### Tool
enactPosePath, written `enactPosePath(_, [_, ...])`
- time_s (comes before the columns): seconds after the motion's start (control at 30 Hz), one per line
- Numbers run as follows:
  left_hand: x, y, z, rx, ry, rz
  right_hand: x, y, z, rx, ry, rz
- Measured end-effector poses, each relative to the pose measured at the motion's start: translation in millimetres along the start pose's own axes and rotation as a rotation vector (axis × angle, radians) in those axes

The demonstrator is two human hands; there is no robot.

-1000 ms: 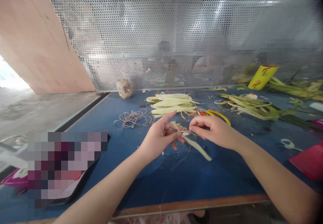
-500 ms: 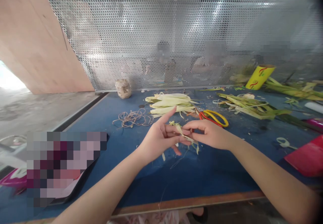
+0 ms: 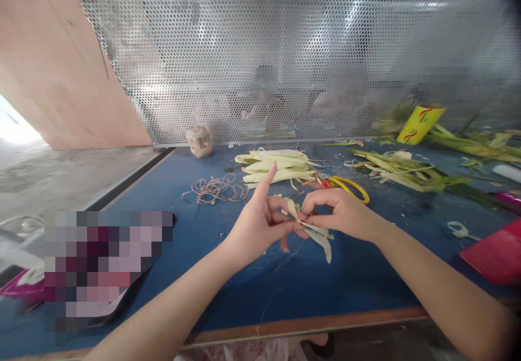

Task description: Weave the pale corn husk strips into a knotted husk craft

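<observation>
Between my two hands is a pale green strip of corn husk [image 3: 319,236], its loose ends hanging down to the right. My left hand [image 3: 260,222] pinches it between thumb and fingers, with the index finger pointing up and away. On the other side, my right hand [image 3: 342,214] grips the same strip with thumb and fingertips, close to the left fingers. Just beyond my hands lie a stack of flat corn husks [image 3: 280,165] and scissors with red and yellow handles [image 3: 350,186]. The right hand partly hides the scissors.
A tangle of thin cord [image 3: 217,190] lies left of the husks, with a ball of twine [image 3: 199,141] behind it. More green husks [image 3: 407,171], a yellow roll [image 3: 421,124] and a red object [image 3: 494,252] are at the right. A perforated metal screen [image 3: 244,40] borders the far edge.
The husk strip has shifted between my fingers, and its loose ends now hang longer toward the lower right. My right fingers have bent more. Both arms stay nearly in place.
</observation>
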State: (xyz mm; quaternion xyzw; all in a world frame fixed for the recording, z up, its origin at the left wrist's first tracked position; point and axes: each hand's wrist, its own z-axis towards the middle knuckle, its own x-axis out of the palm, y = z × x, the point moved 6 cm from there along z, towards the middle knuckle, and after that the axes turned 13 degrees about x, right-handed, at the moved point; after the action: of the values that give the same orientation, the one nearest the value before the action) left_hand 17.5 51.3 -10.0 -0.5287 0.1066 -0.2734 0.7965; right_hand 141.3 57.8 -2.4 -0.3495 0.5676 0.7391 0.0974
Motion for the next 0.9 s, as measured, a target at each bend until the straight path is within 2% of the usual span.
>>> enactPosePath(0.17, [-5.1, -2, -1, 0.039, -0.117, 0.096, 0, -7, 5, 0.009, -0.04, 0.007])
enactPosePath(0.27, [-8.6, -2, 0, 0.017, -0.148, 0.142, 0, -9, 6, 0.046, -0.042, -0.006])
enactPosePath(0.4, [-11.8, 1, 3, -0.039, -0.166, 0.056, 2, -9, 7, 0.046, -0.053, -0.006])
enactPosePath(0.47, [-14.1, 3, 3, -0.076, -0.212, 0.01, -4, -7, 7, 0.009, -0.155, -0.009])
enactPosePath(0.6, [-15.5, 5, 2, -0.138, -0.317, -0.126, -24, 7, -7, -0.209, -0.558, -0.14])
enactPosePath(0.67, [-14.4, 6, 1, -0.154, -0.338, -0.19, -26, 17, -17, -0.349, -0.664, -0.23])
enactPosePath(0.73, [-14.0, 7, 1, -0.156, -0.343, -0.227, -20, 25, -24, -0.471, -0.67, -0.337])
enactPosePath(0.8, [-15.7, 8, 1, -0.153, -0.358, -0.231, -6, 31, -27, -0.568, -0.61, -0.486])
enactPosePath(0.9, [-18.9, 9, 0, -0.157, -0.375, -0.205, 14, 32, -28, -0.631, -0.537, -0.678])
